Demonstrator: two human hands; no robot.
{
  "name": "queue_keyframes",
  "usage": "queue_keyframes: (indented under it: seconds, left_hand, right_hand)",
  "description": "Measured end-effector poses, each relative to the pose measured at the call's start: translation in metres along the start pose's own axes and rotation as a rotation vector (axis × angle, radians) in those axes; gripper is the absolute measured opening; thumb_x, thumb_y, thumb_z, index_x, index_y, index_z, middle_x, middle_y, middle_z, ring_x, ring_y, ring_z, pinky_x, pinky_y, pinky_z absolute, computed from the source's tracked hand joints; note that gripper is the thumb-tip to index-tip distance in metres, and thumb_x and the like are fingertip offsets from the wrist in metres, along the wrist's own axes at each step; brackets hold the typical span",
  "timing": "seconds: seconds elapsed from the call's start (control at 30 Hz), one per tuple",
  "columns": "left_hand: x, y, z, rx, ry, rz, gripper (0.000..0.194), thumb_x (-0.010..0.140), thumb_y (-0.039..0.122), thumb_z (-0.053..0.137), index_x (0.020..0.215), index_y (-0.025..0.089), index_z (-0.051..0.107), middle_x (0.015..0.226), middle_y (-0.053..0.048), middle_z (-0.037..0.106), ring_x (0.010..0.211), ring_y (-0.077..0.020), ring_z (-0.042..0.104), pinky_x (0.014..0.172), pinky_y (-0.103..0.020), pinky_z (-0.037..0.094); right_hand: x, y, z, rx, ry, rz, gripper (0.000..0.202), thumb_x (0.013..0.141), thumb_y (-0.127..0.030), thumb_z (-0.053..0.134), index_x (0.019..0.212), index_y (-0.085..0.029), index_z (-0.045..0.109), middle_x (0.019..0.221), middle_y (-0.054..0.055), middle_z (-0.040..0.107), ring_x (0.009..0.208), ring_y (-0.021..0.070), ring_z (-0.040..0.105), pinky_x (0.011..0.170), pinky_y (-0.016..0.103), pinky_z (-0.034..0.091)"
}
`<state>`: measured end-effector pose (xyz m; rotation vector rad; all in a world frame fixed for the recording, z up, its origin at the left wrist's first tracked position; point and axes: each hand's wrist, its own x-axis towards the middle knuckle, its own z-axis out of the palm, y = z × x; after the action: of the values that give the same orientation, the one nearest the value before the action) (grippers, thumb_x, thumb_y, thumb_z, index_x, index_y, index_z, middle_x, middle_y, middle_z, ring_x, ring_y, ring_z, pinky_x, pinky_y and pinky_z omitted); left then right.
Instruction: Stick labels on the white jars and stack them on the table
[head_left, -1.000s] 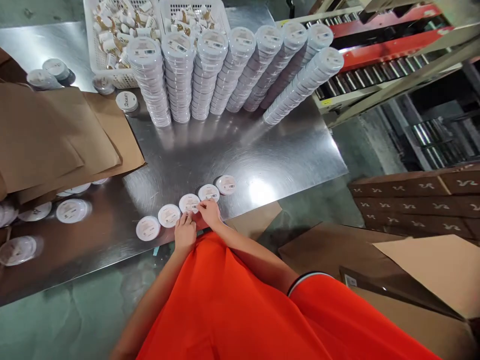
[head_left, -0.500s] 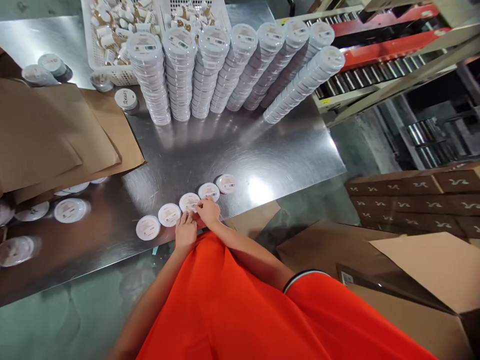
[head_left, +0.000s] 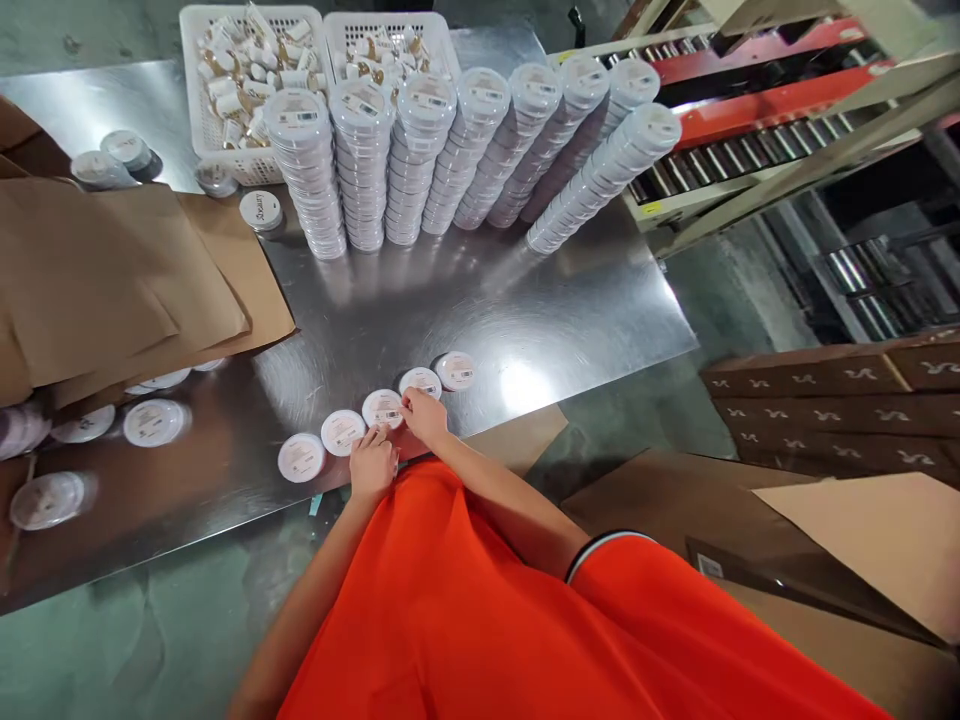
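A slanting row of several round white jars with labelled tops lies along the near table edge. My right hand (head_left: 425, 416) is closed in a pinch at the right rim of the middle jar (head_left: 382, 408), beside the jar (head_left: 420, 383) to its right. Whatever its fingertips may hold is too small to make out. Just below the middle jar, my left hand (head_left: 373, 463) has its fingers curled together, near the jar (head_left: 343, 432) to its left. A small pale, shiny bit shows at its right side, but I cannot tell what it is.
Tall stacks of white jars (head_left: 364, 165) stand along the far side of the metal table (head_left: 480, 290). Behind them are white baskets (head_left: 196, 110) of small bottles. Cardboard sheets (head_left: 127, 270) cover the left side. An open carton (head_left: 652, 500) sits low at right.
My right hand has drawn slightly right, from over the middle jar's label to its right rim. My left hand has dropped a little lower. The whole view has shifted slightly.
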<state>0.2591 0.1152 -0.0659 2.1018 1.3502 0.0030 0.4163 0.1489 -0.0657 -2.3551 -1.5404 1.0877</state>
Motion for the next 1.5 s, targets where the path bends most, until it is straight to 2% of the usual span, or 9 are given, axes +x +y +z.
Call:
queue_keyframes:
  seconds: [0.1, 0.27, 0.43, 0.57, 0.87, 1.0, 1.13, 1.23, 1.5]
  left_hand:
    - [-0.007, -0.014, -0.01, -0.211, 0.121, -0.038, 0.028, 0.092, 0.024, 0.049, 0.075, 0.019, 0.071, 0.131, -0.012, 0.068, 0.12, -0.026, 0.065, 0.103, -0.043, 0.049]
    - [-0.027, -0.027, -0.026, -0.738, 0.384, -0.232, 0.033, 0.092, 0.036, 0.048, 0.106, 0.017, 0.071, 0.123, -0.012, 0.072, 0.118, -0.0239, 0.065, 0.106, -0.043, 0.049]
    - [-0.041, -0.026, -0.033, -0.937, 0.427, -0.299, 0.036, 0.087, 0.042, 0.054, 0.111, 0.017, 0.065, 0.122, -0.014, 0.07, 0.114, -0.0237, 0.065, 0.102, -0.04, 0.05]
    - [-0.048, -0.027, -0.036, -1.018, 0.383, -0.317, 0.029, 0.078, 0.045, 0.064, 0.09, 0.018, 0.061, 0.086, -0.005, 0.07, 0.08, -0.0184, 0.067, 0.076, -0.032, 0.056]
    - [-0.059, -0.029, -0.034, -0.626, 0.42, -0.317, 0.034, 0.09, 0.044, 0.043, 0.065, 0.022, 0.05, 0.057, 0.002, 0.055, 0.055, -0.0134, 0.051, 0.053, -0.024, 0.038]
    - [-0.063, -0.043, -0.025, -0.418, 0.387, -0.304, 0.041, 0.093, 0.044, 0.042, 0.06, 0.022, 0.052, 0.053, 0.001, 0.057, 0.051, -0.0146, 0.052, 0.053, -0.026, 0.038]
    - [-0.064, -0.057, -0.016, -0.194, 0.277, -0.139, 0.035, 0.094, 0.035, 0.044, 0.072, 0.021, 0.067, 0.101, -0.011, 0.078, 0.095, -0.0238, 0.071, 0.082, -0.035, 0.053]
    - [-0.06, -0.061, -0.008, -0.027, 0.169, 0.003, 0.027, 0.091, 0.026, 0.05, 0.076, 0.02, 0.071, 0.137, -0.012, 0.064, 0.131, -0.0289, 0.056, 0.11, -0.046, 0.042]
    - [-0.053, -0.061, 0.007, 0.108, 0.077, -0.015, 0.027, 0.091, 0.02, 0.049, 0.089, 0.018, 0.076, 0.139, -0.012, 0.062, 0.135, -0.0301, 0.052, 0.116, -0.053, 0.036]
  right_hand:
    - [-0.014, 0.0, -0.001, 0.357, -0.053, -0.159, 0.008, 0.088, -0.025, 0.058, 0.093, -0.02, 0.061, 0.089, 0.001, 0.067, 0.081, 0.015, 0.06, 0.077, 0.028, 0.045]
    - [-0.04, -0.024, 0.005, 0.798, -0.408, -0.34, 0.024, 0.077, -0.028, 0.068, 0.097, -0.019, 0.06, 0.088, -0.001, 0.063, 0.079, 0.0125, 0.058, 0.075, 0.026, 0.047]
    - [-0.048, -0.044, 0.013, 0.847, -0.358, -0.316, 0.011, 0.077, -0.023, 0.063, 0.086, -0.02, 0.057, 0.076, -0.004, 0.058, 0.07, 0.0108, 0.053, 0.068, 0.023, 0.045]
    - [-0.052, -0.046, 0.015, 0.889, -0.393, -0.31, 0.014, 0.076, -0.024, 0.065, 0.088, -0.02, 0.057, 0.077, -0.003, 0.061, 0.07, 0.0118, 0.057, 0.066, 0.023, 0.048]
    - [-0.06, -0.051, 0.035, 0.793, -0.305, -0.29, 0.009, 0.079, -0.028, 0.064, 0.08, -0.02, 0.06, 0.071, -0.004, 0.061, 0.066, 0.0115, 0.056, 0.065, 0.023, 0.046]
    - [-0.051, -0.049, 0.043, 0.594, -0.146, -0.225, 0.01, 0.083, -0.028, 0.064, 0.077, -0.019, 0.064, 0.076, -0.001, 0.065, 0.072, 0.0132, 0.057, 0.072, 0.025, 0.047]
    - [-0.032, -0.044, 0.048, 0.288, -0.021, -0.137, 0.01, 0.086, -0.022, 0.062, 0.08, -0.019, 0.068, 0.09, 0.003, 0.066, 0.084, 0.0154, 0.058, 0.083, 0.029, 0.046]
    - [-0.02, -0.047, 0.052, 0.07, -0.045, -0.161, 0.011, 0.089, -0.021, 0.062, 0.084, -0.018, 0.071, 0.102, 0.008, 0.064, 0.095, 0.0186, 0.057, 0.089, 0.031, 0.044]
    - [-0.01, -0.063, 0.057, -0.213, -0.113, -0.202, 0.017, 0.092, -0.025, 0.058, 0.089, -0.019, 0.074, 0.115, 0.012, 0.062, 0.114, 0.0273, 0.05, 0.098, 0.039, 0.038]
